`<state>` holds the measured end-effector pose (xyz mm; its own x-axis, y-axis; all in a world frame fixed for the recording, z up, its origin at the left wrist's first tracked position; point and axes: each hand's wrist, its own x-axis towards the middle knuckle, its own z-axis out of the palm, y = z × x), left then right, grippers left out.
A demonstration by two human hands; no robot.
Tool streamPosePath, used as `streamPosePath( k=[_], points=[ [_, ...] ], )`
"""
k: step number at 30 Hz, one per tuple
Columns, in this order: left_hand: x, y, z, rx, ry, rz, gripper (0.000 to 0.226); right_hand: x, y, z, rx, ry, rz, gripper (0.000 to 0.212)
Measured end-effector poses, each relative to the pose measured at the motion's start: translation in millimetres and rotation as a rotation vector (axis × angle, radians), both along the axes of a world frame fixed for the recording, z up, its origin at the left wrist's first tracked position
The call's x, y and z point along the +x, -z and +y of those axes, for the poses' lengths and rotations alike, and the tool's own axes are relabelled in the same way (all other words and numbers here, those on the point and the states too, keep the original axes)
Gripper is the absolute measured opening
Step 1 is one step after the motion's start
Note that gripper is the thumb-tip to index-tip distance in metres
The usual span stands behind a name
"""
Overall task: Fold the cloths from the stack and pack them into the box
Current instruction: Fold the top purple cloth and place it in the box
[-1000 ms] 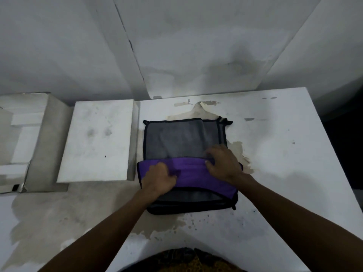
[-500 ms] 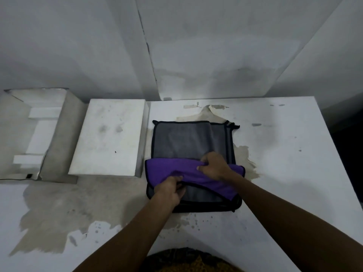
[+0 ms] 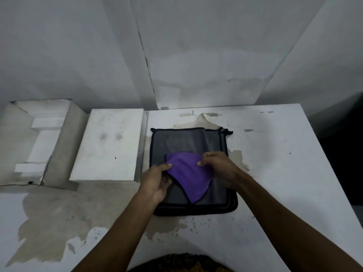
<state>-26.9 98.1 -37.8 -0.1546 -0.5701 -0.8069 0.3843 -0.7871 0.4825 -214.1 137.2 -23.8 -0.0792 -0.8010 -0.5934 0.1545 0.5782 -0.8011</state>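
Note:
A stack of grey cloths (image 3: 180, 142) with black edging lies on the white table (image 3: 275, 173), in the middle. On top of it is a purple cloth (image 3: 188, 173), bunched into a rough triangle with its point toward me. My left hand (image 3: 157, 179) pinches the purple cloth's left edge. At its right edge, my right hand (image 3: 218, 167) grips the same cloth. An open white box (image 3: 64, 146) stands at the far left, with white foam inserts inside. Its flat white lid (image 3: 110, 144) lies between the box and the stack.
A grey wall rises just behind the table. Worn, stained patches mark the table surface at the front left and around the stack. The table's right edge drops into darkness. Patterned clothing shows at the bottom edge.
The purple cloth was a wide band across the stack; both hands have gathered it inward and lifted it into a narrower bunched shape. The view has shifted left.

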Motion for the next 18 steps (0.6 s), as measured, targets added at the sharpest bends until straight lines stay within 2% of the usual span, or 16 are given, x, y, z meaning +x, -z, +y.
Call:
streamPosePath(
  k=[2, 5, 7, 11, 15, 18],
  points=[
    [4, -15, -8, -0.124, 0.016, 0.019, 0.03, 2, -6, 4, -0.033, 0.047, -0.105, 0.05],
    [7, -43, -15, -0.265, 0.084, -0.004, 0.038, 11, -12, 8, -0.141, 0.122, -0.243, 0.029],
    [9, -60, -18, -0.353, 0.176, -0.056, 0.036, 17, -18, 8, -0.187, 0.164, -0.268, 0.033],
    [17, -87, -23, -0.456, 0.297, -0.166, 0.03, 25, -36, 9, -0.319, 0.316, -0.164, 0.042],
    [26, -103, -29, -0.454, 0.272, -0.17, 0.022, 33, -55, 14, -0.421, 0.398, -0.022, 0.028],
    [34, -108, -31, -0.462, 0.23, -0.151, 0.014, 42, -65, 19, -0.45, 0.397, 0.048, 0.03]
  ],
)
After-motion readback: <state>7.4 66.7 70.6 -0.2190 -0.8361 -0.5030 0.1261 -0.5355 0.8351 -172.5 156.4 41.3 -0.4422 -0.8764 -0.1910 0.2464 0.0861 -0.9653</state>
